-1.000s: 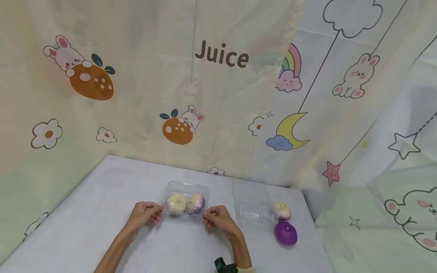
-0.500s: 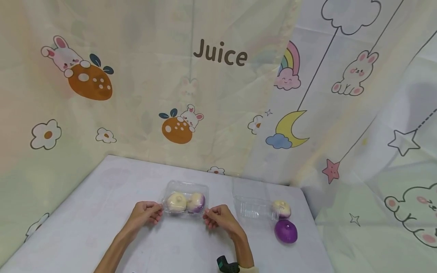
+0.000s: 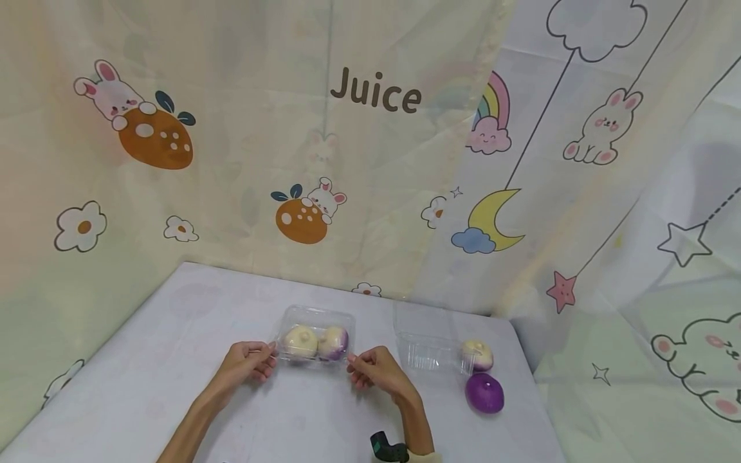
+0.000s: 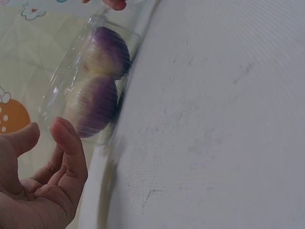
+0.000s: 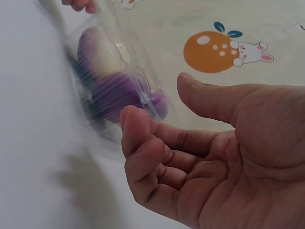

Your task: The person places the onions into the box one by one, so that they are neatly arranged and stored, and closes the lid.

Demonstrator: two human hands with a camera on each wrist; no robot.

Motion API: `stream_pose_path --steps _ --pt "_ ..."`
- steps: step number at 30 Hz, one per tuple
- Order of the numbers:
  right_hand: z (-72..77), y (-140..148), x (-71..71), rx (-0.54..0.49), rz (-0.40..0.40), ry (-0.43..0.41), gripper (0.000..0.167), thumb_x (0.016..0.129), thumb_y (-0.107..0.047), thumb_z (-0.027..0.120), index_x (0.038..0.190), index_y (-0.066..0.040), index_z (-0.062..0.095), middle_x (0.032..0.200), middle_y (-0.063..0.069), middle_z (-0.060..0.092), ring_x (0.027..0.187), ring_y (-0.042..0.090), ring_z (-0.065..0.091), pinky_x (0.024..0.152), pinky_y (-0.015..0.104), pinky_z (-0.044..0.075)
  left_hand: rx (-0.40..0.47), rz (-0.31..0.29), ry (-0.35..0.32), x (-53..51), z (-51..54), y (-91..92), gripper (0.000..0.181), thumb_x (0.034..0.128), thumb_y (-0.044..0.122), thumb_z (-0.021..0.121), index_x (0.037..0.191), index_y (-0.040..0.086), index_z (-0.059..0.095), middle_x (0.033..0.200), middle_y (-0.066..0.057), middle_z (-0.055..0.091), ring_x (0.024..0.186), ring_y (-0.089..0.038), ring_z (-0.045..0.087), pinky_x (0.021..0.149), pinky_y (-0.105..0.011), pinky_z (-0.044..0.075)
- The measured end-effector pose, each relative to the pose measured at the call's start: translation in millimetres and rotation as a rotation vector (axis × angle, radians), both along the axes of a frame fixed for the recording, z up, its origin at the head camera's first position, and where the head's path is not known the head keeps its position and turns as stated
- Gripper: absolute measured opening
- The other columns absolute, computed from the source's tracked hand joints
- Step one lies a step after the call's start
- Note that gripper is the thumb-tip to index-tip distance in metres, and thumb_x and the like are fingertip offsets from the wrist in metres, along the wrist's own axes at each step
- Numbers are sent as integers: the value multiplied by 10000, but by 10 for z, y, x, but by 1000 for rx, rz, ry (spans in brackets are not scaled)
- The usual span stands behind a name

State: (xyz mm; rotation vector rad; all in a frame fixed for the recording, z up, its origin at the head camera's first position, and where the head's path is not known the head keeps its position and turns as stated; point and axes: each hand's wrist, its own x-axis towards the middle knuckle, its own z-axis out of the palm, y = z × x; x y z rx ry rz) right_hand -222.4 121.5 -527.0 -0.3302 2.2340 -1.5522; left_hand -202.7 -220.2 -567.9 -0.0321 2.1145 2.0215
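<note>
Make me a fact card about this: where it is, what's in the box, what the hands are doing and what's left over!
Place: white table, patterned cloth behind
Main box: clear plastic
Inside: left onion shape and right onion shape, both cream and purple
Left grip: bare hand at box's left end, fingers bent, touch unclear
Right grip: bare hand at right end, same pose, touch unclear
Second box: clear, lid up
Left over: cream-and-purple one, purple one
</note>
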Motion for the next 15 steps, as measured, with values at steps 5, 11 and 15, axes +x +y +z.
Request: stream_pose_path --steps 5,11,15 --pt "57 18 26 17 2 19 469 1116 -294 647 1051 154 770 840 228 772 633 97 663 618 265 627 2 -9 3 6 7 2 512 1131 341 621 1240 -158 661 887 -31 739 717 -92 693 654 -230 642" --pt "123 32 46 34 -1 31 448 1112 -274 656 1049 155 770 851 253 776 632 102 664 636 307 659 -8 -17 -4 14 20 4 511 1141 341 601 1239 -157 659 891 -28 738 717 -87 690 650 -220 638" --pt "151 53 46 47 -8 44 434 1110 -261 662 1049 156 768 836 234 780 632 108 669 635 279 653 -18 -6 -4 26 27 6 523 1145 349 591 1247 -159 657 901 -36 744 721 -90 698 652 -227 644"
